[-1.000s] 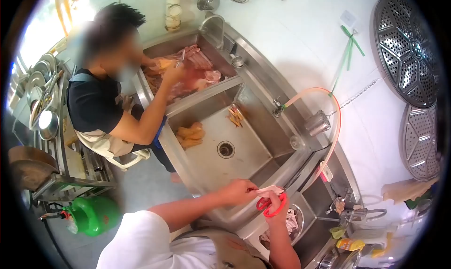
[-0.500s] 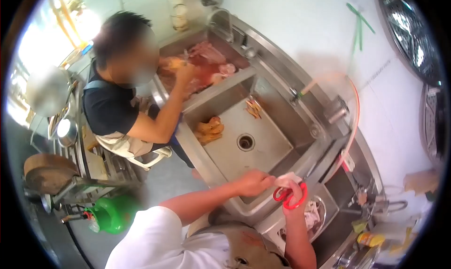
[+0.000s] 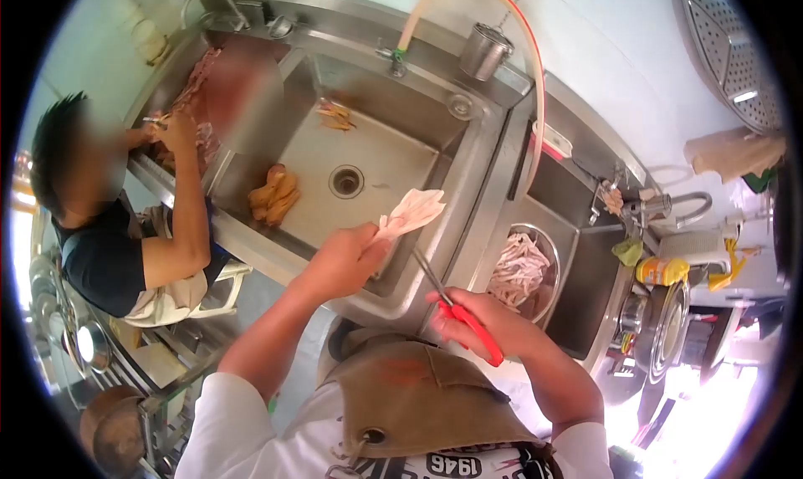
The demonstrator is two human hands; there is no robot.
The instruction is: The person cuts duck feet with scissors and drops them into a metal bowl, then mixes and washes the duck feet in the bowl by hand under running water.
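In my left hand [image 3: 347, 260] I grip a pale, fan-shaped duck foot [image 3: 416, 211] by its narrow end. Its webbed side points up and right over the sink's near right corner. Red-handled scissors [image 3: 473, 328] are in my right hand [image 3: 495, 322], the blades pointing up and left toward the foot. A small gap separates the blade tips from the foot. Right of my right hand, a round metal bowl [image 3: 552, 257] holds many pale strips that look like feet.
A steel sink [image 3: 401, 144] contains yellow feet [image 3: 274, 196] and a smaller yellow bunch [image 3: 336, 115]. At left a seated co-worker [image 3: 100, 245] handles meat in another basin. A hose [image 3: 539, 86] arches over the sinks. Yellow-labelled bottle [image 3: 662, 270] stands at right.
My view has swung right. My hands have moved apart; the scissors, earlier hanging round my right hand with the foot close by, now point forward. The foot is now in my left hand alone.
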